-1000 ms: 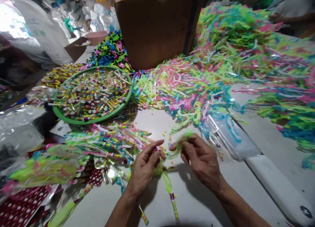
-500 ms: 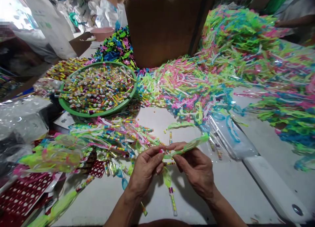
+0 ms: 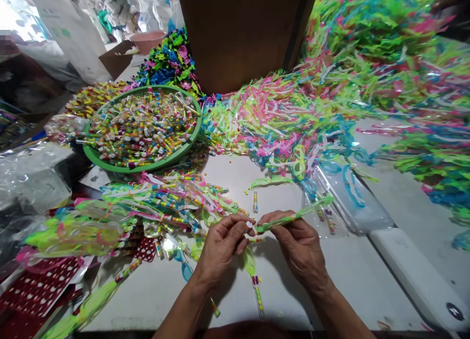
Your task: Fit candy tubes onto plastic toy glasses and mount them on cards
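My right hand pinches a green plastic strip, its free end sticking out to the upper right. Close by, the closed fingers of my left hand grip a small white piece at the strip's near end; its kind is too small to tell. Below the hands a clear tube of coloured candy beads lies on the white table, with a yellow-green plastic piece at its top. Another short candy tube lies just beyond my fingers.
A green basket full of candy tubes stands at the left. Colourful plastic strips heap up across the back and right. A cardboard box stands behind. On the right lies a white-handled device with a clear plastic bag.
My right hand has shifted slightly right and drawn apart from my left, turning the green strip so its free end points farther right. The white piece now shows at my left fingertips.
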Motion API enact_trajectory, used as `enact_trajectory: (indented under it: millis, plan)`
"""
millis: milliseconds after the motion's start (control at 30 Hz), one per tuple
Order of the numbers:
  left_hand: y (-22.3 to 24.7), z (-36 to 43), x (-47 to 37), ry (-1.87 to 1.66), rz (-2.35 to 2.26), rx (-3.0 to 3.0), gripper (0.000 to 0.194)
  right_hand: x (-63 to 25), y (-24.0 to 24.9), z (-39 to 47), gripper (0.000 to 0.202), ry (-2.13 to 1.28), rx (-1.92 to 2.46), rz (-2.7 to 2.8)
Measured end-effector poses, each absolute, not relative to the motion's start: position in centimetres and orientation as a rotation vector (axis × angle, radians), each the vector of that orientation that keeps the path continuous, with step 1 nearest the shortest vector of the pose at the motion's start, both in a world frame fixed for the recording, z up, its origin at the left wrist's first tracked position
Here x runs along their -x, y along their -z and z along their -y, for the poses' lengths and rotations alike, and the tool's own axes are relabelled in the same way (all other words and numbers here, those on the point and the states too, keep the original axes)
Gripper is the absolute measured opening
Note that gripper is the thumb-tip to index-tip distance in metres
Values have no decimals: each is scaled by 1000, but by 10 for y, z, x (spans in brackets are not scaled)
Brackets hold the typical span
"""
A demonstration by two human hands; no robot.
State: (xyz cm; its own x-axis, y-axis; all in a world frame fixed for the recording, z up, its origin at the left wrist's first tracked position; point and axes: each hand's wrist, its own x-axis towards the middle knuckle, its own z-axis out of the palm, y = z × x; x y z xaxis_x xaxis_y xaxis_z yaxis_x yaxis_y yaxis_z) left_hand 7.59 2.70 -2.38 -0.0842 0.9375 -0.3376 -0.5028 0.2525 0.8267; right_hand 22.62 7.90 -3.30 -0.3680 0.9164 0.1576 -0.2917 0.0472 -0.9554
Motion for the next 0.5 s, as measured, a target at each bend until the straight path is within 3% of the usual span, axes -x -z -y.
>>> enact_trajectory:
  millis: [500]
  plan:
    - [14,-25,-81,-1253,-1199,-484,38,-223,48,-67,18,-1653,838,1083]
